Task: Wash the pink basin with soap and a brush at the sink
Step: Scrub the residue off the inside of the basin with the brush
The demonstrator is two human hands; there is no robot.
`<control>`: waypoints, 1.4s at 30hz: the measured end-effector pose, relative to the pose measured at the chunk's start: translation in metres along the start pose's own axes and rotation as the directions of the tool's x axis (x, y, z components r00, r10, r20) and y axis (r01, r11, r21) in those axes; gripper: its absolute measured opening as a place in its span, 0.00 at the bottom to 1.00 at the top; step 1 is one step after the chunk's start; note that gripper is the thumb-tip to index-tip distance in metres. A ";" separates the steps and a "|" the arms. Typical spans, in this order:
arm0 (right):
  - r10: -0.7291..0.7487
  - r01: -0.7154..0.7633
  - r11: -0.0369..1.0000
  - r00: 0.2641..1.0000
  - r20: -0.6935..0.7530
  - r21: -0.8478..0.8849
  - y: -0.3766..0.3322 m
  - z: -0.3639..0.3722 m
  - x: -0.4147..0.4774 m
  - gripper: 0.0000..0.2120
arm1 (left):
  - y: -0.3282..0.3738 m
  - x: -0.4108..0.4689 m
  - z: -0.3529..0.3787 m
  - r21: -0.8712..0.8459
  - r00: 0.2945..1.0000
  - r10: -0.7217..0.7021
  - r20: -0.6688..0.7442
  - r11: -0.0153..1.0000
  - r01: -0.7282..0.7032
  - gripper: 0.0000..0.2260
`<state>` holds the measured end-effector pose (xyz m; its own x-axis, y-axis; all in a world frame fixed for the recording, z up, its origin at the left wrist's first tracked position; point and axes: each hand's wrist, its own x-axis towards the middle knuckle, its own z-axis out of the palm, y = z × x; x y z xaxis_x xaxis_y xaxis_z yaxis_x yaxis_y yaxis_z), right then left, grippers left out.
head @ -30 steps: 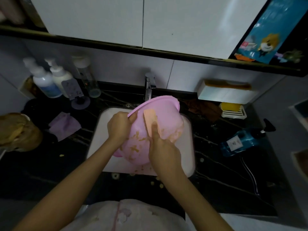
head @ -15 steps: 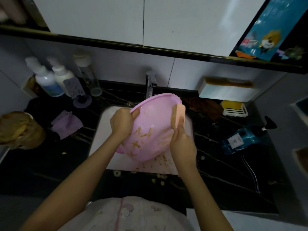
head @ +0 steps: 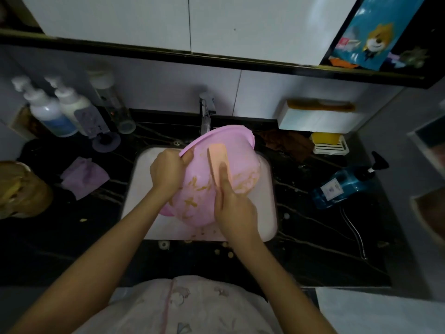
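The pink basin (head: pixel 238 150) is tilted on edge over the white sink (head: pixel 266 213), its underside turned toward me and streaked with yellowish smears. My left hand (head: pixel 167 171) grips the basin's rim on the left side. My right hand (head: pixel 234 207) holds an orange brush (head: pixel 218 156) flat against the basin's underside, index finger stretched along its back. The brush sits near the middle of the basin, below the rim.
A faucet (head: pixel 206 112) stands behind the basin. Pump bottles (head: pixel 48 109) and a purple cloth (head: pixel 84 177) lie left on the black counter; a blue bottle (head: pixel 344 186) lies right. A yellow soap in a white dish (head: pixel 328 142) sits at back right. Crumbs dot the sink's front edge.
My right hand has carried the brush from the basin's right edge back left to the middle of its underside. The left hand keeps its grip on the rim.
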<state>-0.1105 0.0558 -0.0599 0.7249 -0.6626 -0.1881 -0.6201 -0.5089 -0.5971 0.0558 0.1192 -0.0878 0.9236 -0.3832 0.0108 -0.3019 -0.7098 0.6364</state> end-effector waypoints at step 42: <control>0.213 -0.209 0.938 0.977 -0.017 -0.275 0.003 -0.053 0.069 0.22 | 0.023 -0.020 0.008 0.076 0.998 0.043 0.036 0.996 -0.046 0.21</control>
<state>-0.0777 -0.0204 -0.0335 0.5709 -0.7652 -0.2975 -0.8162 -0.4899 -0.3064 0.0283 0.1064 -0.0793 0.9006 -0.4345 0.0102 -0.3609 -0.7346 0.5745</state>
